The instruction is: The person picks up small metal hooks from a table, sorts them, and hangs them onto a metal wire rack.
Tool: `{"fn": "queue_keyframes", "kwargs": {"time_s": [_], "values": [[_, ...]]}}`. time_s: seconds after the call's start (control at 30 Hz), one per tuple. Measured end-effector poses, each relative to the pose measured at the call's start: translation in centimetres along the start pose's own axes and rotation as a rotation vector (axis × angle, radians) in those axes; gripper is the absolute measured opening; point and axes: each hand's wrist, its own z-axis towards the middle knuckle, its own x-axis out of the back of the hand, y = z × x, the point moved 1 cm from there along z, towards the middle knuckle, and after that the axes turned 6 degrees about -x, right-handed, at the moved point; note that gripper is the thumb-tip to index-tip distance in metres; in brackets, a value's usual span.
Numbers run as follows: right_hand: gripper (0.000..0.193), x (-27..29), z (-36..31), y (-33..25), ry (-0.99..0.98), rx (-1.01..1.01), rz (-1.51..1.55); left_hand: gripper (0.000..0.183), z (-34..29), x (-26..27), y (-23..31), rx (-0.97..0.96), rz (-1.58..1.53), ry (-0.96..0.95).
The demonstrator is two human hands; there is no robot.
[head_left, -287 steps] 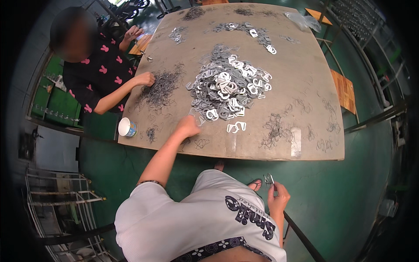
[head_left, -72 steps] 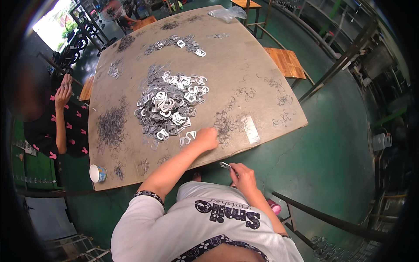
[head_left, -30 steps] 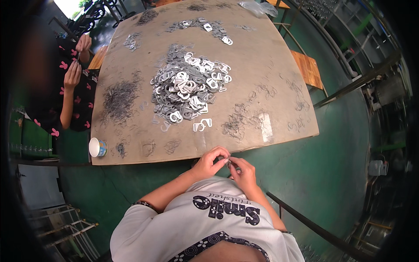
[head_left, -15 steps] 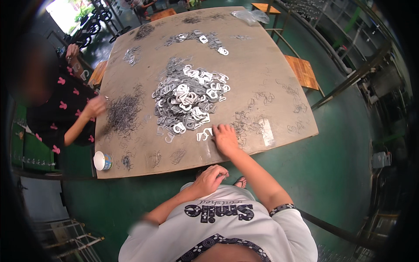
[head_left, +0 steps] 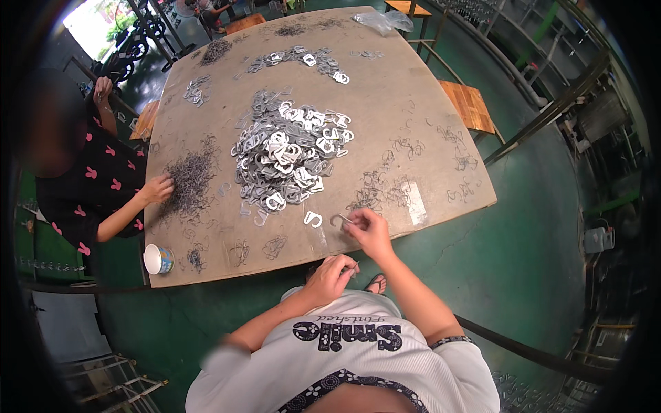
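Observation:
My right hand (head_left: 368, 233), above the near edge of the table, pinches a flat metal hook (head_left: 336, 220) between thumb and fingertips. My left hand (head_left: 332, 278) is in front of my body just below that edge, its fingers closed; a thin tip shows at them, too small to name. Left of my right hand, a single bright metal hook (head_left: 312, 219) lies on the tabletop. Beyond it rises a large pile of similar metal hooks (head_left: 286, 162). Thin bent wire pieces (head_left: 375, 189) are scattered just past my right hand.
Across the brown table (head_left: 385, 89) are smaller groups of hooks and wire. A co-worker's hand (head_left: 158, 188) touches a dark wire heap (head_left: 191, 182) at the left. A paper cup (head_left: 158, 259) stands at the near-left corner, a plastic bag (head_left: 383, 20) at the far edge. Wooden stools (head_left: 467, 107) flank the table.
My right hand has picked up a hook from the tabletop and drawn it a little toward me. My left hand stays near my body. The co-worker's lower hand has moved into the wire heap.

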Motion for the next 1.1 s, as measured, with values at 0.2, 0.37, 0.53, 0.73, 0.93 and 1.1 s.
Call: {"fn": "queue_keyframes", "kwargs": {"time_s": [0.2,0.37,0.53,0.73,0.93,1.1], "values": [[0.018,3.2,-6.3,-1.6,0.028,-0.132,0.285,0.013,0.9,-1.1,0.0,0.013,0.012,0.092],[0.016,3.9,-8.3,-1.2,0.142,-0.103,0.225,0.013,1.8,-1.8,0.4,-0.025,0.046,0.053],[0.014,4.2,-9.4,-2.3,0.251,-0.004,0.088,0.013,2.3,-2.0,-0.2,-0.072,0.114,-0.015],[0.012,5.2,-10.3,-1.0,0.338,0.106,-0.042,0.031,2.4,0.8,-2.9,0.123,0.359,0.097],[0.012,6.0,-11.0,0.4,0.374,0.091,-0.047,0.043,2.2,0.9,-9.1,0.205,0.779,0.129],[0.013,6.4,-11.1,0.4,0.394,0.106,-0.053,0.04,7.4,-1.1,-6.7,0.015,0.707,0.068]]}}
